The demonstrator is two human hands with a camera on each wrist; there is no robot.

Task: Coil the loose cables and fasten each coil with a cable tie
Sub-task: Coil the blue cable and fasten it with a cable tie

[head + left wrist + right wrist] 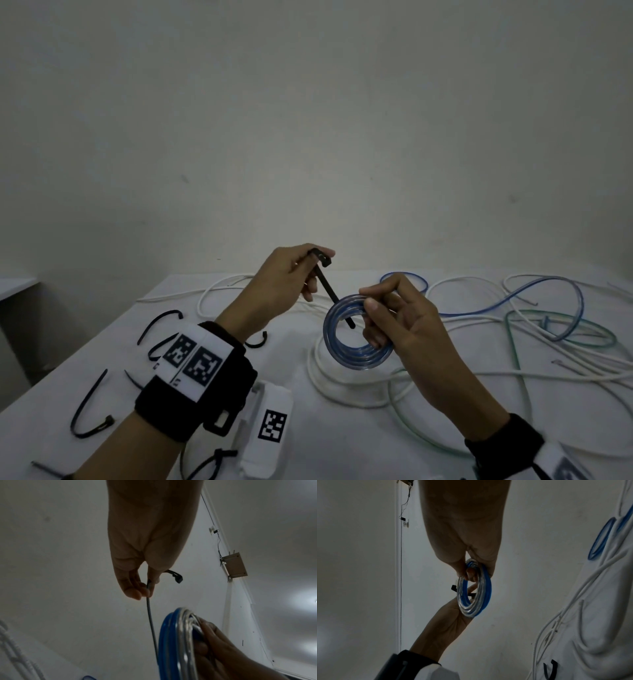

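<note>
— From above, what have the hands got?
— The right hand (407, 322) grips a small blue coil (356, 332) by its right side, thumb on the front, holding it up over the desk (51, 428). The left hand (287, 284) pinches a black cable tie (330, 291) near its head; the strip slants down and its tip pokes through the middle of the coil.
— And on the desk?
— Loose white cables (359, 387), a loose blue cable (534, 291) and a green one (513, 346) to the right, spare black ties (87, 407) to the left.
— The left wrist view?
— Fingers (135, 588) curled round the tie (150, 619), its head (176, 577) sticking out sideways. The coil (168, 642) sits below, the other hand (223, 653) clasping it.
— The right wrist view?
— The right hand (471, 555) holds the coil (481, 591) upright at its top. The left hand (448, 619) is behind it; part of the tie (453, 587) peeks out beside the ring.
</note>
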